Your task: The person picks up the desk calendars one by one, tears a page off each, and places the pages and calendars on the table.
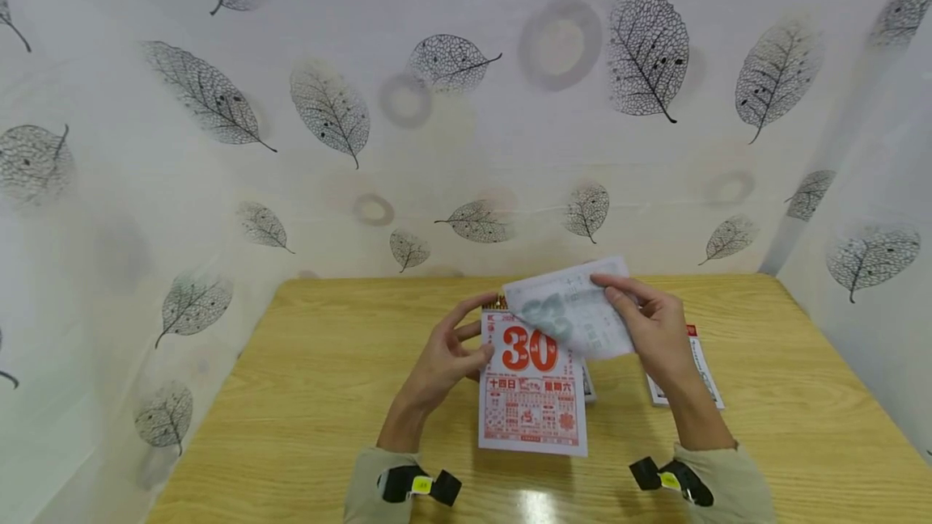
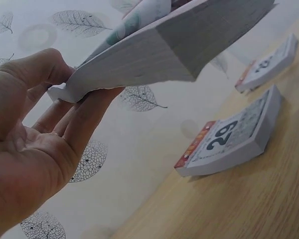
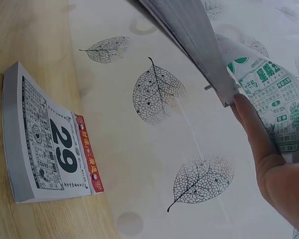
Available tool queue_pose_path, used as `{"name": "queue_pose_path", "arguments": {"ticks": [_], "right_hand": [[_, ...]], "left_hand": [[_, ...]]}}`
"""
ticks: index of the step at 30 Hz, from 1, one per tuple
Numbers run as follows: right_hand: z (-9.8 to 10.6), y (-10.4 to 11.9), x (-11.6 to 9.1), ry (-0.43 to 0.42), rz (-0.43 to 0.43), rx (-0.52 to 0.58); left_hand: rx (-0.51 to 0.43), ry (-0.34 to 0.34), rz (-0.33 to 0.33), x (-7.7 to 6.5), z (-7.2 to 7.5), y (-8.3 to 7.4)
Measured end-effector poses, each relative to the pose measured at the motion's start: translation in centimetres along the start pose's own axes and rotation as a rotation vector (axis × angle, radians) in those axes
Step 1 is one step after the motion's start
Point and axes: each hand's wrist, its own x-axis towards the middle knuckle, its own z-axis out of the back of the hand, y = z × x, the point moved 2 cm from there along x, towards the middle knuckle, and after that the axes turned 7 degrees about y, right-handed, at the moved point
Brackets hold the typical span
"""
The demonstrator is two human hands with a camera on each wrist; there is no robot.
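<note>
My left hand [image 1: 440,358] holds a thick tear-off calendar [image 1: 531,419] by its left side, above the table. In the left wrist view, the thumb lies on one face of the page block [image 2: 134,64] and the fingers behind it. A large red 30 shows on the front sheet. With thumb and fingers, my right hand [image 1: 658,330] pinches a thin page [image 1: 582,310] printed in green, lifted and slanting up to the right. Its left end overlaps the calendar's gold-coloured top binding [image 1: 495,302]. The right wrist view shows the page [image 3: 274,99] curving beside the block.
On the wooden table [image 1: 349,378], a second calendar [image 1: 590,388] lies mostly hidden behind the held one. A third calendar [image 1: 705,370] lies to the right, partly covered by the right forearm. A leaf-patterned cloth [image 1: 466,152] hangs behind the table.
</note>
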Motion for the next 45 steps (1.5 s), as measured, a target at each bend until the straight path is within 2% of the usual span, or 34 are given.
{"name": "queue_pose_path", "arguments": {"ticks": [6,9,16,22,29,45], "right_hand": [[0.7,0.2,0.0,-0.046,-0.031,-0.013],[1.0,0.2,0.0,-0.035,-0.025,-0.035],[1.5,0.7,0.1,-0.036,0.003,-0.091],[1.8,0.9,0.2,-0.054,0.001,-0.071],[3.0,1.0,-0.1,-0.146,0.005,-0.063],[4.5,0.9,-0.5,-0.224,0.013,-0.002]], "left_hand": [[0.003,-0.040,0.009,-0.2,0.3,-0.2],[0.011,-0.063,0.007,-0.4,0.6,-0.4],[0.013,-0.053,-0.003,-0.6,1.1,-0.8],[0.018,-0.038,0.002,-0.6,1.0,-0.8],[0.010,-0.060,-0.008,-0.8,1.2,-0.7],[0.019,-0.050,-0.012,-1.0,1.2,-0.7]]}}
